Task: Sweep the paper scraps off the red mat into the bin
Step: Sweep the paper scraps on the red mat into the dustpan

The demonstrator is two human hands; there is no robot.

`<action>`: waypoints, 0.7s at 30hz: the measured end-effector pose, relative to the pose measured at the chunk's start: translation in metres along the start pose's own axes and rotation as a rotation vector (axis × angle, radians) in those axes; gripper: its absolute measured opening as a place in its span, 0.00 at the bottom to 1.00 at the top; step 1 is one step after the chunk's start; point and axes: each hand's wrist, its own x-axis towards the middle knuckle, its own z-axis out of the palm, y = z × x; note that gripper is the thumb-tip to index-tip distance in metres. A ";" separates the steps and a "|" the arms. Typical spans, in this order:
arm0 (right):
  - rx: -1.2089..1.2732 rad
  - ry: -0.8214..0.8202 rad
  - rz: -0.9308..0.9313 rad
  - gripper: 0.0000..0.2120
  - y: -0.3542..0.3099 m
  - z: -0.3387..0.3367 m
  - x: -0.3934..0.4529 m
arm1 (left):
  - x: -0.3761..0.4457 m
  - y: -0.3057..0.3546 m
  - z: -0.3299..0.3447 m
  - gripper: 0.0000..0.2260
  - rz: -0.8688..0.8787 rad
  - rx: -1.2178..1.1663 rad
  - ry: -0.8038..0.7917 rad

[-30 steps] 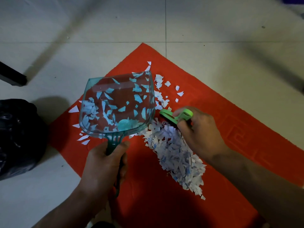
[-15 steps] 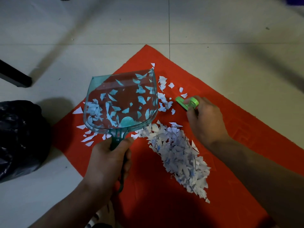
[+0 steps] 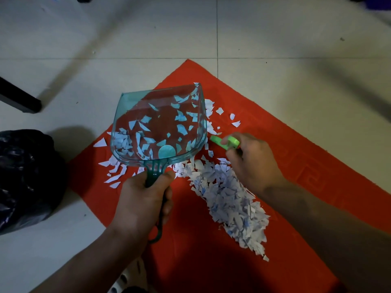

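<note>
A red mat (image 3: 296, 166) lies cornerwise on the tiled floor. A long heap of white paper scraps (image 3: 230, 201) runs down its middle, and loose scraps (image 3: 115, 175) lie near the mat's left edge and beyond the pan. My left hand (image 3: 141, 201) grips the dark green handle of a clear teal dustpan (image 3: 158, 125), which is raised over the mat with a few scraps in it. My right hand (image 3: 251, 163) grips a bright green brush handle (image 3: 225, 142) just right of the pan, at the top of the heap. The brush's bristles are hidden.
A black bin bag (image 3: 25, 178) sits on the floor at the left, beside the mat. A dark furniture leg (image 3: 19, 98) stands at the far left. Pale tiled floor (image 3: 275, 49) surrounds the mat.
My right hand with the green brush moved up away from the heap's top, then shifted slightly back toward the pan. The dustpan stayed raised, nearly still.
</note>
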 end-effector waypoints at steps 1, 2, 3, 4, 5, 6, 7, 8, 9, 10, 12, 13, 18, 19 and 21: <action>0.044 -0.002 -0.011 0.08 -0.002 0.000 -0.003 | 0.000 0.000 0.000 0.16 0.000 0.000 0.002; 0.086 0.021 -0.017 0.08 -0.003 -0.001 -0.004 | 0.000 -0.001 0.000 0.16 -0.002 0.010 0.004; 0.107 0.058 -0.021 0.09 -0.003 -0.003 -0.005 | 0.000 -0.002 0.000 0.17 -0.005 0.026 0.004; 0.104 0.093 -0.022 0.10 -0.002 -0.004 -0.005 | -0.001 -0.003 0.000 0.17 -0.009 0.035 0.003; 0.090 0.120 -0.020 0.11 -0.001 -0.006 -0.004 | -0.001 -0.003 0.001 0.17 -0.012 0.036 0.001; 0.078 0.143 -0.014 0.11 0.001 -0.008 -0.003 | 0.000 -0.004 0.001 0.17 -0.016 0.035 -0.001; 0.071 0.168 -0.005 0.12 0.003 -0.010 -0.001 | 0.001 -0.003 0.001 0.17 -0.021 0.037 -0.002; 0.071 0.196 0.005 0.13 0.004 -0.012 0.001 | 0.002 -0.003 0.002 0.17 -0.024 0.039 -0.002; 0.074 0.224 0.017 0.14 0.006 -0.014 0.002 | 0.004 -0.003 0.002 0.17 -0.025 0.036 -0.001; 0.073 0.250 0.029 0.14 0.008 -0.015 0.004 | 0.005 -0.002 0.003 0.17 -0.019 0.028 0.000; 0.053 0.302 0.048 0.14 0.014 -0.019 0.009 | 0.008 0.000 0.005 0.17 -0.003 0.018 0.001; 0.034 0.325 0.057 0.14 0.018 -0.020 0.010 | 0.009 0.001 0.006 0.17 0.001 0.024 -0.001; -0.068 0.315 0.173 0.14 0.037 -0.020 0.025 | 0.011 0.003 0.010 0.17 0.005 0.034 -0.007; -0.088 0.304 0.188 0.14 0.040 -0.021 0.030 | 0.012 0.003 0.010 0.17 0.003 0.030 -0.006; -0.122 0.284 0.206 0.14 0.041 -0.021 0.037 | 0.014 0.005 0.010 0.17 -0.005 0.037 -0.009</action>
